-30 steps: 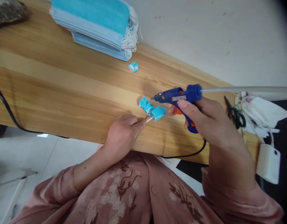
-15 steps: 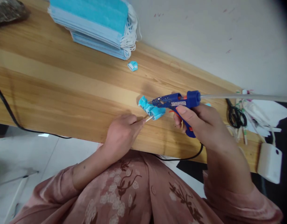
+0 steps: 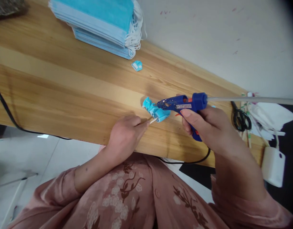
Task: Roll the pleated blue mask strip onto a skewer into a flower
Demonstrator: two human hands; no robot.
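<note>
My left hand [image 3: 128, 135] pinches a thin white stick [image 3: 153, 120] between thumb and fingers, low over the wooden table. On the stick's far end sit folded pieces of blue mask-like material [image 3: 162, 114], bunched like petals. My right hand [image 3: 205, 125] is wrapped round a blue hot glue gun [image 3: 175, 102] with an orange trigger. A long clear glue stick [image 3: 244, 100] juts from its rear toward the right. The gun's nozzle points left at the blue folds, very near or touching them; I cannot tell which. Any glue there is too small to make out.
A stack of blue face masks [image 3: 96, 22] with white ear loops stands at the back left. One small blue folded piece [image 3: 137, 65] lies before it. Black scissors [image 3: 241, 119], white scraps and a white power adapter [image 3: 273, 166] are at the right. A black cord [image 3: 8, 111] crosses the left edge.
The glue gun and my right hand have shifted slightly right, the nozzle drawing back a little across the blue folds. My left hand keeps its pinch on the stick.
</note>
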